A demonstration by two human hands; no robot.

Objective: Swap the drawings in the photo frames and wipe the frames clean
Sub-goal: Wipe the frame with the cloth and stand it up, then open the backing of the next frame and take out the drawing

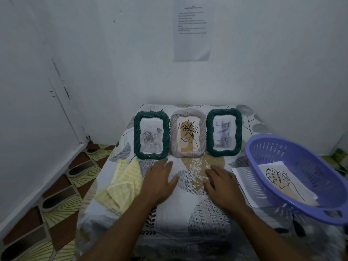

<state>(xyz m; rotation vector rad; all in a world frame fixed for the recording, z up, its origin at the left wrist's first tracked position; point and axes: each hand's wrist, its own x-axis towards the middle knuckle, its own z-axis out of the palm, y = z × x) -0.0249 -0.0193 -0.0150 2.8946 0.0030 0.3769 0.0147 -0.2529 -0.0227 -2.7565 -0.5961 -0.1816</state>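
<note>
Rests left hand [160, 182], right hand [222, 187] flat, fingers apart, empty, on leaf-print tablecloth [188, 213], poised before three upright rope-rimmed photo frames [202, 136] far; stages yellow striped cloth [122, 183] left for wiping, spare drawings [278, 178] in purple plastic basket [301, 155] right.

The printed text on the wall sheet [194, 29] is too small and blurred to read. The left frame [137, 136] holds a faint grey picture, and the lettering at its top is illegible. The grey figure in the right frame [209, 132] is too blurred to identify. The basket [301, 161] is cut off by the right edge, and its near rim is blurred. Its wall covers part of the white sheet [242, 182] beneath it and the lower corner of the leaf drawing [276, 178] inside. The left forearm [124, 228] and right forearm [258, 223] are cut off by the bottom edge. The near end of the counter [188, 238] is dark and blurred.
</note>
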